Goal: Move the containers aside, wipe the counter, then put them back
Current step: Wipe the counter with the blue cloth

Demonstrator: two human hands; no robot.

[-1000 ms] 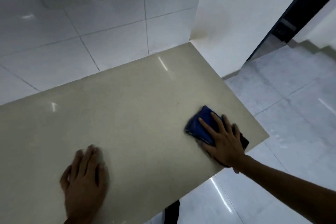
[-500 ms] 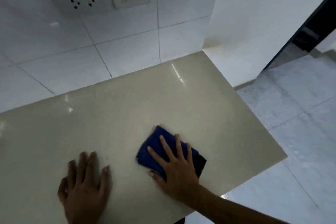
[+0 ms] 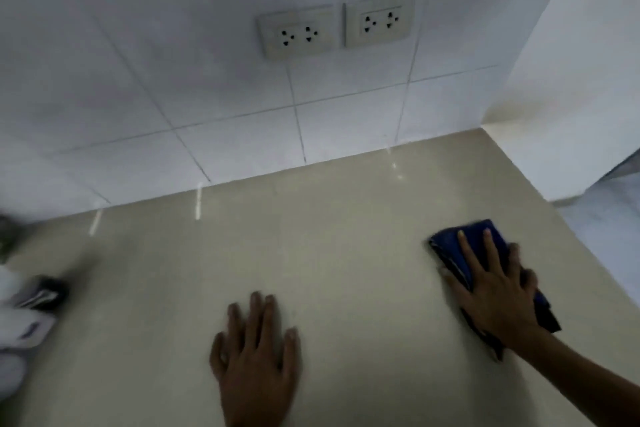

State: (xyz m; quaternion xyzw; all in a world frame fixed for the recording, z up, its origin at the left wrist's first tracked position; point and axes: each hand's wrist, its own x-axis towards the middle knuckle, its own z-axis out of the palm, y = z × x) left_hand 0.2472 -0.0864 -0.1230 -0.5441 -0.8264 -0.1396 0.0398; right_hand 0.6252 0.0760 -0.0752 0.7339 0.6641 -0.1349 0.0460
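Beige counter (image 3: 346, 253) is being wiped: right hand (image 3: 498, 295) pressing blue cloth (image 3: 453, 246) flat, left hand (image 3: 256, 357) bracing open, holding nothing.

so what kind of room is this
Probably a kitchen or utility corner: a glossy beige counter against a white tiled wall with two double wall sockets above it, and a blue cloth being wiped across.
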